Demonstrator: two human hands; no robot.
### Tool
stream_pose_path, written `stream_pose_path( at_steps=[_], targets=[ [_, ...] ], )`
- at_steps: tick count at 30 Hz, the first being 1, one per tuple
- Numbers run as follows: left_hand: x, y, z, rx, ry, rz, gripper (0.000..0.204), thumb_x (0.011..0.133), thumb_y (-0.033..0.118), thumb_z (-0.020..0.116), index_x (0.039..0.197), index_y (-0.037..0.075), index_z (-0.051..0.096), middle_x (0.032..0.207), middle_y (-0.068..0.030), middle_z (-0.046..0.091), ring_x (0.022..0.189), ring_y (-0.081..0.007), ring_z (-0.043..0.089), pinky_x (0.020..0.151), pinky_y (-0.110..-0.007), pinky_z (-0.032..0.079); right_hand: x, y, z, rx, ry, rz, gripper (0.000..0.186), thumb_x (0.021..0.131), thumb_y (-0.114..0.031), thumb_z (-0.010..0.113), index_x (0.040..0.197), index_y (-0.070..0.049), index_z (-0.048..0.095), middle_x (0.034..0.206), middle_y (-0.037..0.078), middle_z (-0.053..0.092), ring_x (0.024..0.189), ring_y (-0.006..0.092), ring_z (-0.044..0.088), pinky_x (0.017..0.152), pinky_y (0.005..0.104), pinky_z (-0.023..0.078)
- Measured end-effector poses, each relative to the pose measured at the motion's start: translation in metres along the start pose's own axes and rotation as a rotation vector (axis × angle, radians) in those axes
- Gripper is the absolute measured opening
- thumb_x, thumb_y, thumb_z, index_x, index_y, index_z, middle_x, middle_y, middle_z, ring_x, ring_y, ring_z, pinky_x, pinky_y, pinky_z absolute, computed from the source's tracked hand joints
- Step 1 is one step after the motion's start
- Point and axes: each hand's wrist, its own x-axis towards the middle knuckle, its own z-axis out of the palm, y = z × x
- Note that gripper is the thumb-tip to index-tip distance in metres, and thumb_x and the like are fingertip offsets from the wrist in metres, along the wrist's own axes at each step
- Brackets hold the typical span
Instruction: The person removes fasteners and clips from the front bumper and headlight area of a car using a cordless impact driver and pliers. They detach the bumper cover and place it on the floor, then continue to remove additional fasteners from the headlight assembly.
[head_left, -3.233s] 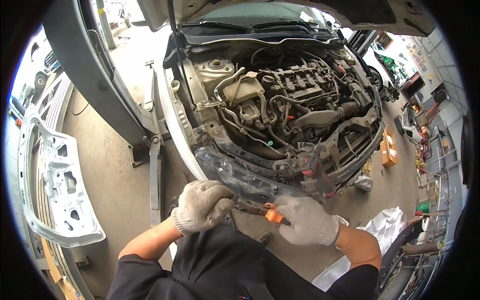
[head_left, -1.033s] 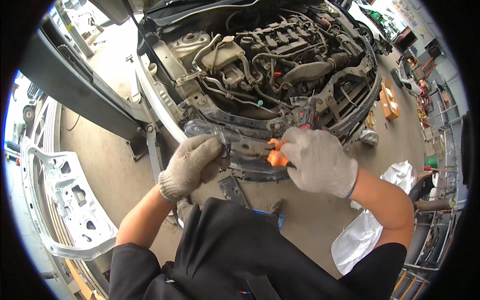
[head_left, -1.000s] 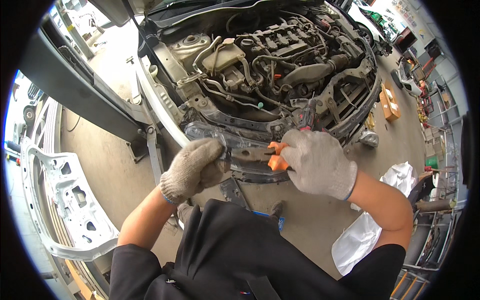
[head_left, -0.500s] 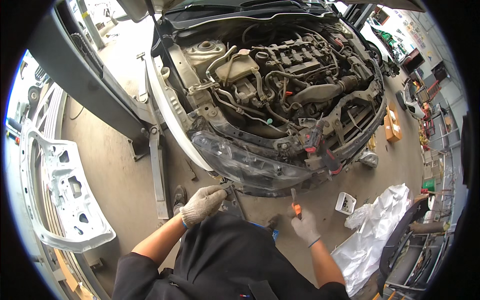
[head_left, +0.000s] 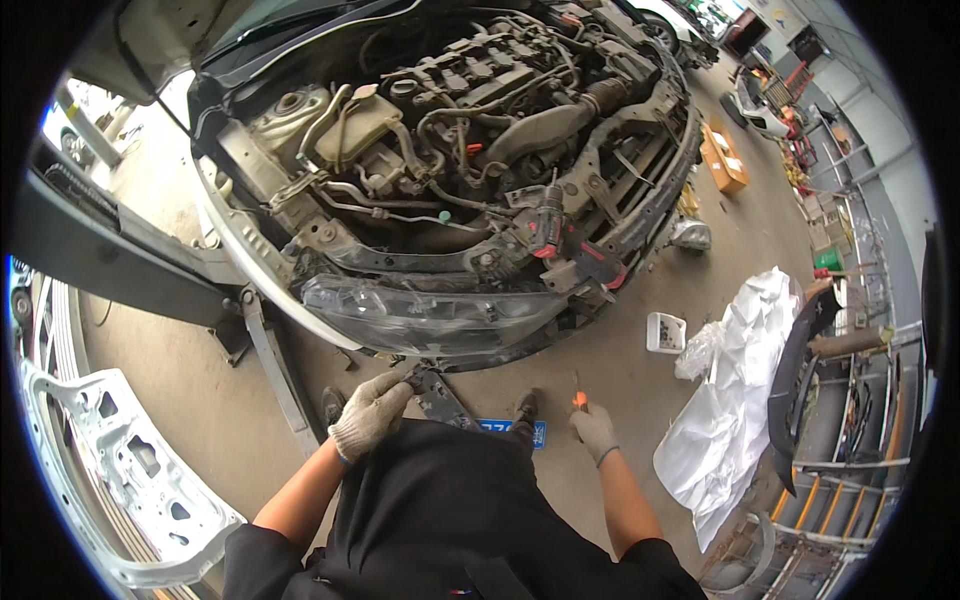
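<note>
Head view: lower centre of the frame.
Left hand [head_left: 370,415]: fingers clamped on dark bracket [head_left: 437,397], likely stiff, light; best gripped by its edge.
Right hand [head_left: 594,430]: fingers closed around orange-handled screwdriver [head_left: 578,397].

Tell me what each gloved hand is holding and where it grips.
The left hand grips a dark bracket at its upper end. The right hand holds a screwdriver by its orange handle.
</note>
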Motion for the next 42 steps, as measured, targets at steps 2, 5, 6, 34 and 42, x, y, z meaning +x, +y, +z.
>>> stream_pose_path(
  at_steps=[2,5,6,34,42],
  targets=[
    [0.002,-0.002,-0.001,0.005,-0.013,0.023,0.028,0.102,0.019,0.050,0.105,-0.003,0.066,0.067,0.0015,0.050,0.057,-0.0082,0.045,0.054,-0.025,0.037,-0.007,-0.015,-0.003,0.153,0.004,-0.041,0.008,0.085,-0.012,0.064,0.088,-0.004,0.063,0.066,0.001,0.055,0.053,0.0116,0.051,0.049,0.0291,0.039],
    [0.005,-0.009,-0.004,-0.081,-0.007,0.024,0.031,0.103,0.020,0.049,0.111,-0.006,0.063,0.067,0.0002,0.051,0.054,-0.0089,0.045,0.050,-0.024,0.037,-0.008,-0.040,-0.014,0.395,0.121,-0.117,0.012,0.089,-0.016,0.065,0.090,-0.004,0.064,0.066,0.001,0.056,0.054,0.0099,0.052,0.049,0.0282,0.040],
    [0.005,-0.012,-0.005,-0.092,0.002,0.031,0.031,0.104,0.020,0.048,0.112,-0.006,0.063,0.067,0.0000,0.051,0.053,-0.0091,0.044,0.049,-0.024,0.037,-0.005,-0.049,-0.019,0.450,0.182,-0.163,0.013,0.090,-0.016,0.064,0.090,-0.003,0.065,0.065,0.002,0.056,0.053,0.0095,0.052,0.049,0.0286,0.040],
    [-0.062,-0.068,-0.028,-0.213,0.455,-0.126,0.026,0.102,0.024,0.057,0.115,0.003,0.067,0.068,0.0031,0.052,0.052,-0.0059,0.044,0.046,-0.023,0.037,0.209,-0.276,-0.104,-0.993,0.549,-0.745,0.050,0.090,-0.039,0.067,0.127,-0.005,0.063,0.131,0.022,0.059,0.120,0.0416,0.057,0.103,0.0495,0.047],
    [-0.039,-0.062,-0.040,-0.100,0.418,-0.087,0.027,0.101,0.019,0.056,0.114,0.001,0.070,0.071,0.0041,0.055,0.054,-0.0043,0.045,0.049,-0.022,0.037,0.084,-0.256,-0.070,-0.339,0.740,-1.152,0.030,0.098,-0.024,0.062,0.113,0.001,0.067,0.106,0.022,0.070,0.098,0.0371,0.068,0.087,0.0437,0.054]
  ],
)
